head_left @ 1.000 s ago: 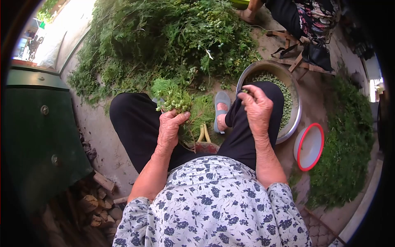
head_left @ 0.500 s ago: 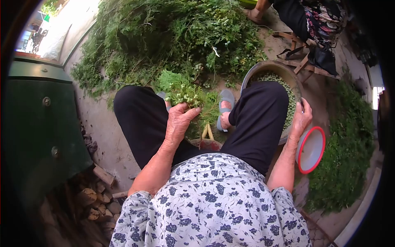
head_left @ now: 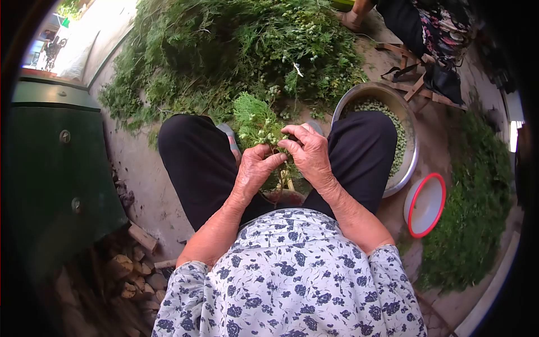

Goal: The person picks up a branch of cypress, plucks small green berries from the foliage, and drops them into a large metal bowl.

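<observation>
My left hand point(head_left: 257, 168) grips an evergreen sprig point(head_left: 254, 112) between thumb and fingers, above the gap between my knees. Flat, fern-like leaves fan out on it, and small green cones point(head_left: 272, 136) cluster near its base. My right hand point(head_left: 311, 157) meets it from the right, thumb and fingers curled in a pinch at the cones; the exact spot between the fingertips is partly hidden. By my right knee stands a metal basin point(head_left: 414, 149) holding many loose green cones point(head_left: 400, 143). Below my hands, partly covered, is a reddish container point(head_left: 285, 196) with pale stems.
A large heap of evergreen branches point(head_left: 224, 56) lies ahead. To the right are a red-rimmed white bowl point(head_left: 425, 205) and more cut greenery point(head_left: 469, 224). Another person's foot point(head_left: 352, 21) and a wooden stool point(head_left: 415, 87) are at upper right. A green cabinet point(head_left: 62, 163) and firewood point(head_left: 135, 275) flank the left.
My right hand has left the basin's rim and come left to the sprig. My left hand still holds the sprig, slightly lower and further right.
</observation>
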The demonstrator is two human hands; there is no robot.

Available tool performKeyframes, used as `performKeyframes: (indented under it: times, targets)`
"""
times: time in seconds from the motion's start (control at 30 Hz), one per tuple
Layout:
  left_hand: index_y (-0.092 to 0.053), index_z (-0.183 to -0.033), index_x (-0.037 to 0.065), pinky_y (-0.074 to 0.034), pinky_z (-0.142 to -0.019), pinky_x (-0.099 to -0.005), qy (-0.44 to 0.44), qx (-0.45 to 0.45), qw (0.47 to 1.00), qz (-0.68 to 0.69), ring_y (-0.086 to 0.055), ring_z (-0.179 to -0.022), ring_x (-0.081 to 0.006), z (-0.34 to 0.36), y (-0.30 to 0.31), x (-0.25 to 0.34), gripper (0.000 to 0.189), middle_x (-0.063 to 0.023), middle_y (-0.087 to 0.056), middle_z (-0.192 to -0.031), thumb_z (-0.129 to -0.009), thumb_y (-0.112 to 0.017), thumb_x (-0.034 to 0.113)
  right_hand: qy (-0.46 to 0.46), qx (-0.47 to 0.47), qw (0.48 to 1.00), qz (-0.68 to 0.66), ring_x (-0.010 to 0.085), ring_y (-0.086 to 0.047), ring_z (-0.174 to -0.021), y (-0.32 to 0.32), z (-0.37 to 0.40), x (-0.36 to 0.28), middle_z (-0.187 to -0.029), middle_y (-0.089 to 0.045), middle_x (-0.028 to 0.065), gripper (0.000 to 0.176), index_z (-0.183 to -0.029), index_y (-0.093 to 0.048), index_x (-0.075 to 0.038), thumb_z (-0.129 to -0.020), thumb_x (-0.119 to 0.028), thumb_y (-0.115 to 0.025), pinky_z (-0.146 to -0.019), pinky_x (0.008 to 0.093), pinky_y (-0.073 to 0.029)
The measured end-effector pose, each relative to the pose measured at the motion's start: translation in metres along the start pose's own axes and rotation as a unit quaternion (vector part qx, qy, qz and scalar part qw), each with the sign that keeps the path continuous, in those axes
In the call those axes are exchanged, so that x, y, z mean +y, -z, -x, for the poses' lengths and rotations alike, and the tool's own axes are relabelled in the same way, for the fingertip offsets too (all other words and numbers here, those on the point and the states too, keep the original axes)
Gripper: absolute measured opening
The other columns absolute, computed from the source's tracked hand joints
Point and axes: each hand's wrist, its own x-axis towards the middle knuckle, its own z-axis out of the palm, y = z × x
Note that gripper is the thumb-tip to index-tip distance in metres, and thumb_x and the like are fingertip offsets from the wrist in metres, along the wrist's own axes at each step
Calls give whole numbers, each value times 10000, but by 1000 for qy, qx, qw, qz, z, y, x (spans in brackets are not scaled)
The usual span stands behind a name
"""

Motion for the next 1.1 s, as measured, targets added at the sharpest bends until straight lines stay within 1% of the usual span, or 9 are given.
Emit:
performKeyframes:
  times: [0.13, 0.2, 0.23, 0.3, 0.47, 0.6, 0.83, 0.97, 1.1]
  targets:
    - [-631, -829, -20, -376, -555, -231, -53, -3, 999, 13, -459, -607, -58, 2, 2, -2, 191, 11, -555, -646, -828, -636, 170, 52, 37, 997, 31, 126, -551, -636, -4, 1, 13, -712, -568, 40, 144, -914, -618, -26, -780, -65, -653, -581, 253, -440]
    - [-624, -802, -18, -353, -543, -234, -49, -2, 999, -19, -432, -598, -56, 3, 3, -3, 189, 19, -529, -630, -833, -627, 169, -164, 32, 980, -110, 94, -551, -598, -3, 2, 11, -717, -582, 51, 68, -856, -630, -31, -823, -90, -620, -506, 250, -430]
    - [-617, -776, -15, -330, -531, -238, -45, -2, 998, -51, -405, -588, -54, 3, 4, -4, 194, 27, -504, -614, -838, -617, 168, -237, 55, 938, -245, 49, -525, -569, 1, -2, 15, -718, -586, 22, 79, -866, -614, -31, -864, -104, -583, -461, 215, -416]
    - [-615, -773, -14, -341, -541, -235, -38, 8, 999, -33, -414, -595, -52, 4, 4, -9, 190, 29, -513, -625, -838, -618, 165, -237, 70, 898, -364, 67, -527, -569, 14, -10, 18, -724, -587, 21, 89, -905, -579, -16, -875, -99, -564, -484, 201, -430]
    - [-626, -793, -12, -382, -602, -214, -28, 21, 997, 71, -461, -648, -48, -3, 4, -17, 167, 27, -561, -706, -847, -607, 145, -248, 33, 844, -474, 72, -531, -606, 26, -5, -6, -752, -564, 34, 96, -937, -547, 11, -864, -51, -557, -516, 188, -428]
    - [-634, -819, -11, -385, -624, -214, -10, 8, 994, 110, -469, -671, -49, -1, 3, -12, 155, 23, -569, -722, -843, -609, 140, -255, -37, 898, -357, 45, -497, -572, 27, 6, 3, -726, -562, 6, 172, -972, -575, 29, -840, -75, -612, -464, 167, -375]
    - [-621, -808, -11, -376, -652, -234, -43, 6, 998, 52, -463, -650, -80, -4, 2, -21, 197, 3, -544, -676, -838, -596, 183, -317, -83, 887, -325, 33, -479, -541, 14, 7, 8, -746, -600, 9, 283, -1080, -586, 35, -829, -85, -637, -457, 169, -374]
    - [-599, -762, -20, -371, -685, -260, -43, 0, 999, 5, -468, -611, -128, -4, 4, -18, 259, -38, -525, -627, -834, -577, 228, -305, -82, 886, -340, 36, -476, -530, 10, 10, 14, -726, -595, 1, 280, -1075, -593, 42, -825, -76, -641, -454, 177, -378]
    - [-589, -738, -25, -369, -669, -254, -48, 22, 998, -30, -456, -605, -116, 4, -2, -6, 255, -34, -512, -616, -830, -581, 212, -209, 19, 960, -185, 33, -470, -534, 5, 14, 19, -714, -580, -14, 230, -1012, -609, 32, -821, -91, -648, -447, 173, -371]
